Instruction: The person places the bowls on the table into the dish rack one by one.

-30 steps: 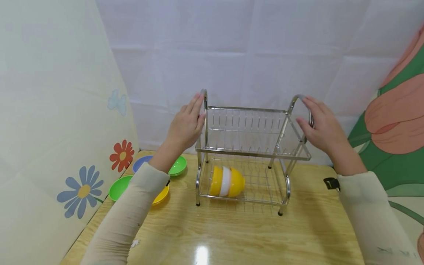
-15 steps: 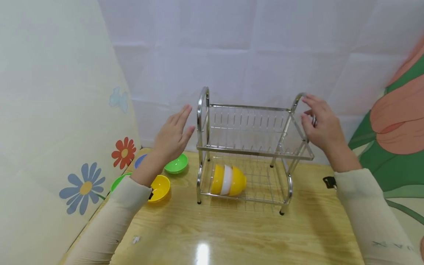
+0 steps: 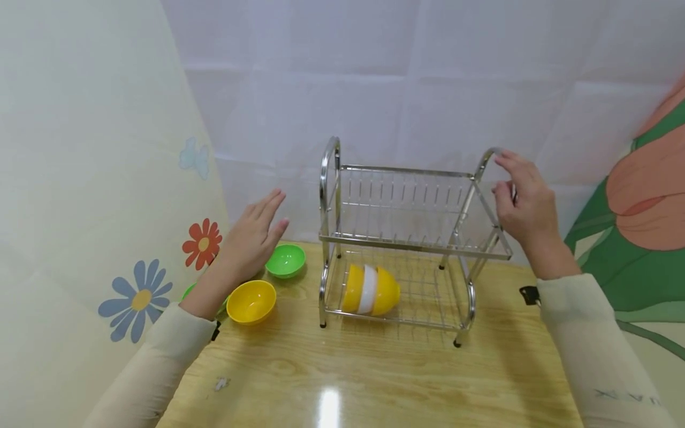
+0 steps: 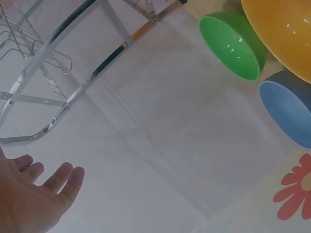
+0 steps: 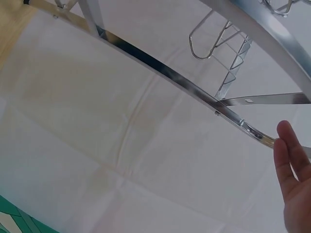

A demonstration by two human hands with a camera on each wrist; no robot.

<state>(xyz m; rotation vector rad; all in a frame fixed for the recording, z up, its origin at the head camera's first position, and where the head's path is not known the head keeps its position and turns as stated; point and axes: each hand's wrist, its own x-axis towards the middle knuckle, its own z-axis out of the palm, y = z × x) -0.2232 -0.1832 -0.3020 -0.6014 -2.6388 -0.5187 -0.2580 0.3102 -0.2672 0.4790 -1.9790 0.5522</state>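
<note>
A two-tier chrome dish rack (image 3: 412,245) stands on the wooden table. On its lower tier several bowls, yellow and white (image 3: 368,290), lie nested on their side. My left hand (image 3: 248,241) is in the air left of the rack, fingers extended, holding nothing. Below and beside it are a yellow bowl (image 3: 251,302) and a green bowl (image 3: 286,261); a blue bowl (image 4: 289,107) shows in the left wrist view, hidden by the hand in the head view. My right hand (image 3: 527,202) is at the rack's right handle (image 5: 257,136), its fairly straight fingertips appearing to touch the bar.
Another green bowl (image 3: 188,290) is mostly covered by the left forearm. A flowered wall panel (image 3: 134,196) borders the table on the left, a white cloth (image 3: 374,77) hangs behind. A small white scrap (image 3: 222,383) lies near the front left of the table (image 3: 289,368).
My left hand has come off the rack's left handle and moved left and down toward the bowls, uncovering the yellow one. My right hand stays at the right handle.
</note>
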